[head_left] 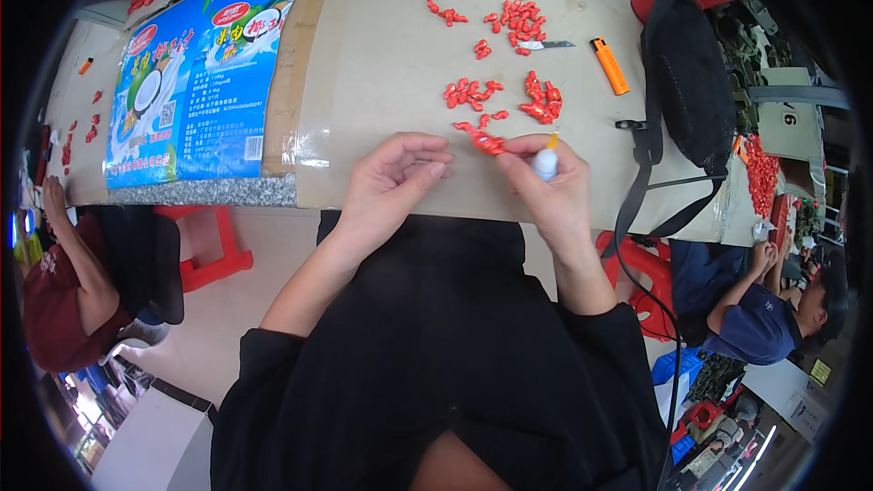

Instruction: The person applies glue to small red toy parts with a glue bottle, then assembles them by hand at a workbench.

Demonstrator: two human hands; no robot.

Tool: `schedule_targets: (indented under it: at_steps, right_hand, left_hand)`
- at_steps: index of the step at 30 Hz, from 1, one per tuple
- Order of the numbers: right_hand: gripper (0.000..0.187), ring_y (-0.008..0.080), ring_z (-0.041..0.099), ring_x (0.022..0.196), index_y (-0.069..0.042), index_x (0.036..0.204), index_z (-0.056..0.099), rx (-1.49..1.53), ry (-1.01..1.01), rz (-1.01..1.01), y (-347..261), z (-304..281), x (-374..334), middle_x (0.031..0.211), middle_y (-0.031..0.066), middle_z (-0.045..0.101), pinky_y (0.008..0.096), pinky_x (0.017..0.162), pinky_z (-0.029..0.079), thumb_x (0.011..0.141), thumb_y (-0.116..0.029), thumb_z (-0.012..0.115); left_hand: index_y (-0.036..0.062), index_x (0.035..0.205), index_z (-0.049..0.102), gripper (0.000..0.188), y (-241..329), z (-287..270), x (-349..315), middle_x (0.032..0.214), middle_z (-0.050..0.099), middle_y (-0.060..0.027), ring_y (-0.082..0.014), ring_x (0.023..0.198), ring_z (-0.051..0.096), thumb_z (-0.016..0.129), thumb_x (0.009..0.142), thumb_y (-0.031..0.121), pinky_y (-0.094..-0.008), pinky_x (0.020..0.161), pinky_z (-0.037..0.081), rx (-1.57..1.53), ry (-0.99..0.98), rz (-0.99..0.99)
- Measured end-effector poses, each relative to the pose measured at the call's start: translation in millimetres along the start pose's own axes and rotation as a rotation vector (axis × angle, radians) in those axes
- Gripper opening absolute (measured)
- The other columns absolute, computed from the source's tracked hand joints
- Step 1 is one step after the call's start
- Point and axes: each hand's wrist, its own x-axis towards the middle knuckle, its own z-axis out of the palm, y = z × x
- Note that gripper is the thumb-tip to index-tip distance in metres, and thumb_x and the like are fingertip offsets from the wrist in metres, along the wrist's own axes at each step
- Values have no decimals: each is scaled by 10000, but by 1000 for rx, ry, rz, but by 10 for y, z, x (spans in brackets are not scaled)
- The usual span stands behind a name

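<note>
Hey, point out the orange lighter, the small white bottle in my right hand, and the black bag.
Orange lighter (610,67): head view, middle of its body.
Small white bottle (545,165): head view, on its white body.
Black bag (688,80): head view, middle of its main pouch.

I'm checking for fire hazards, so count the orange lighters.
1 orange lighter for certain: on the table, beyond the right hand, beside the black bag. An orange object at far left and another at far right are too small to identify; others may be hidden.
</note>
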Motion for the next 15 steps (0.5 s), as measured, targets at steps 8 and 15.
schedule_targets:
  at_steps: [8, 15]
  right_hand:
    - [142, 30, 483, 592, 18, 839, 583, -411, 283, -185, 238, -352, 211, 681, 19, 565, 179, 526, 392, 738, -75, 615]
    - [149, 22, 458, 570, -1, 877, 585, -149, 428, -27, 92, -482, 244, 703, 4, 560, 155, 502, 355, 755, -83, 610]
  left_hand:
    - [-20, 969, 524, 154, -8, -5, 13, 892, 549, -62, -118, 814, 554, 497, 817, -17, -241, 727, 455, 73, 11, -24]
    - [20, 984, 532, 209, 217, 218, 247, 936, 518, -81, -172, 813, 543, 553, 776, 27, -285, 705, 454, 764, -71, 284]
